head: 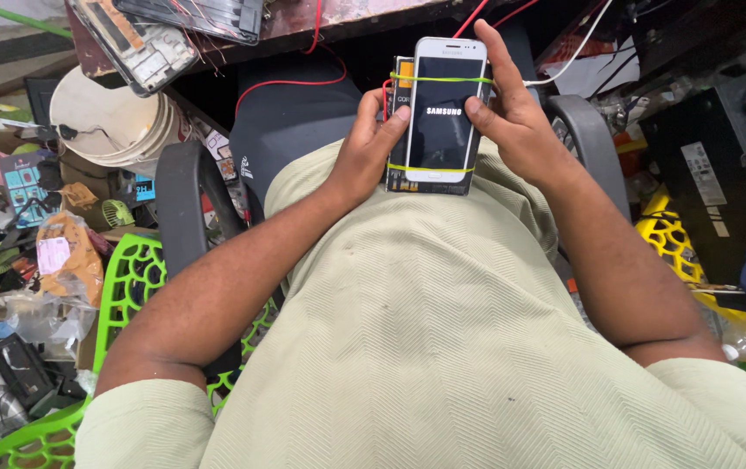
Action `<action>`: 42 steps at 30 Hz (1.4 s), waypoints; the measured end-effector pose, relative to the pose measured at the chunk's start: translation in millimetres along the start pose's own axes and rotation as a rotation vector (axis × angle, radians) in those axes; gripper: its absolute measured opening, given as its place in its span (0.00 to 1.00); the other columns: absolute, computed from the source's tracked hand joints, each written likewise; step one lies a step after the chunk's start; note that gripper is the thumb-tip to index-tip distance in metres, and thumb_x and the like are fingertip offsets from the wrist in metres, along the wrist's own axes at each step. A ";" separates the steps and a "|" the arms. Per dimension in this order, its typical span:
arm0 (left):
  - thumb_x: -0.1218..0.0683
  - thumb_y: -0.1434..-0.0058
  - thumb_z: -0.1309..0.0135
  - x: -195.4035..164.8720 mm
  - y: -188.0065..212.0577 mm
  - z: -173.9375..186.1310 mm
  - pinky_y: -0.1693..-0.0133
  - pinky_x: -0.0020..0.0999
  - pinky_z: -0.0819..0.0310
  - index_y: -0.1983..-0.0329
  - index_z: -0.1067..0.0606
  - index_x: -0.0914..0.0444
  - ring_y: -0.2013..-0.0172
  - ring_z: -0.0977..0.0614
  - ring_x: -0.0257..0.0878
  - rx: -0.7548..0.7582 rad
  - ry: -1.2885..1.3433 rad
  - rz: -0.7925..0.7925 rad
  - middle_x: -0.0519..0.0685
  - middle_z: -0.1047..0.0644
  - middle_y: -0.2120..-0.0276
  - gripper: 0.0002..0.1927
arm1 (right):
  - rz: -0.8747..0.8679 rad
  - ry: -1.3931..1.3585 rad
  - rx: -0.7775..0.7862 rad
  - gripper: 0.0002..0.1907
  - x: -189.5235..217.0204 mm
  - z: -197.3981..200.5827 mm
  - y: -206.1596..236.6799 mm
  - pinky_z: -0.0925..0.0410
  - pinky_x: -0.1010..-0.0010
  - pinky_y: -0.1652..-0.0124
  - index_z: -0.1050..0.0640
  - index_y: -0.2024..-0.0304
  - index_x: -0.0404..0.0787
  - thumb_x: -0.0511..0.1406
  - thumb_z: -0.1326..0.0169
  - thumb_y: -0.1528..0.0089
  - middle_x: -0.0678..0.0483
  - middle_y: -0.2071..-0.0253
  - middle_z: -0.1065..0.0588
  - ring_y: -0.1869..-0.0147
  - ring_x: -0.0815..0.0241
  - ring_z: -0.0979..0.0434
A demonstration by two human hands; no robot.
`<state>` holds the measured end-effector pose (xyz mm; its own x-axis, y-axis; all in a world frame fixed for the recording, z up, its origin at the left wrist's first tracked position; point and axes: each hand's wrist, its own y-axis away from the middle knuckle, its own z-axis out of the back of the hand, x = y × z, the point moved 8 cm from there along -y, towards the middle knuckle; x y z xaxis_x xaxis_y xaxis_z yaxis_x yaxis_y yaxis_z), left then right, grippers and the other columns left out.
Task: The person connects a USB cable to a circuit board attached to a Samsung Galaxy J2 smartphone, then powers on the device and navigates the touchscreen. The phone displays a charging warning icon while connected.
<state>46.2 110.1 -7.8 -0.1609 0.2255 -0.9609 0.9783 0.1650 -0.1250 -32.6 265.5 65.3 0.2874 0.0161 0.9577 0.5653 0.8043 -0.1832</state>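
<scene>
Upper centre of the head view: a white smartphone (442, 108), upright, screen lit with a boot logo on black. It is bound by two yellow-green rubber bands (438, 79) to a dark flat battery pack (401, 95) lying behind it, whose edge shows along the phone's left side and below its bottom end. Red wires (290, 82) run from the bundle's left side up to the bench edge at the top of the frame.

Left hand (366, 143): fingers curled around the left edge of the bundle, thumb laid against the phone's side, gripping it.

Right hand (516, 113): closed on the bundle's right edge, forefinger stretched up past the phone's top corner, thumb tip pressed on the right rim of the screen.

Lower frame: the person's pale green ribbed shirt (442, 347), filling most of the picture, both bare forearms crossing it.

Upper left: a dismantled phone frame (134, 43) on the worn bench edge; below it a stack of cream-coloured round discs (116, 122).

Left edge: loose clutter of packets and small parts; a bright green lattice plastic chair (134, 274).

Right side: a yellow lattice plastic piece (668, 239) beside dark equipment boxes (712, 174).
</scene>
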 end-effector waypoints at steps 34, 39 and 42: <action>0.48 0.24 0.54 1.3 -0.3 0.2 0.42 0.29 0.29 0.36 0.38 0.65 0.46 0.25 0.32 -0.006 0.011 0.027 0.50 0.27 0.46 0.22 | -0.009 -0.018 -0.007 0.38 -1.3 0.1 0.4 0.39 0.66 0.26 0.54 0.17 0.50 0.30 0.52 0.24 0.50 0.25 0.37 0.25 0.61 0.34; 0.47 0.25 0.54 0.9 1.9 0.3 0.43 0.30 0.28 0.36 0.37 0.66 0.47 0.24 0.33 -0.010 0.022 0.058 0.51 0.26 0.47 0.22 | -0.025 -0.025 -0.013 0.38 -2.3 -1.7 -0.9 0.38 0.66 0.27 0.54 0.17 0.50 0.30 0.53 0.25 0.50 0.26 0.35 0.27 0.61 0.33; 0.46 0.24 0.57 0.6 2.4 0.4 0.40 0.31 0.31 0.34 0.40 0.65 0.43 0.25 0.34 0.015 -0.060 0.065 0.51 0.27 0.44 0.24 | -0.025 -0.004 -0.017 0.38 -1.5 -1.1 0.4 0.37 0.65 0.26 0.54 0.17 0.50 0.30 0.52 0.25 0.51 0.27 0.35 0.25 0.61 0.33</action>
<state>48.5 110.3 -8.7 -0.0888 0.1773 -0.9801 0.9884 0.1375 -0.0647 -31.9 265.2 63.6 0.2695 -0.0014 0.9630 0.5854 0.7942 -0.1627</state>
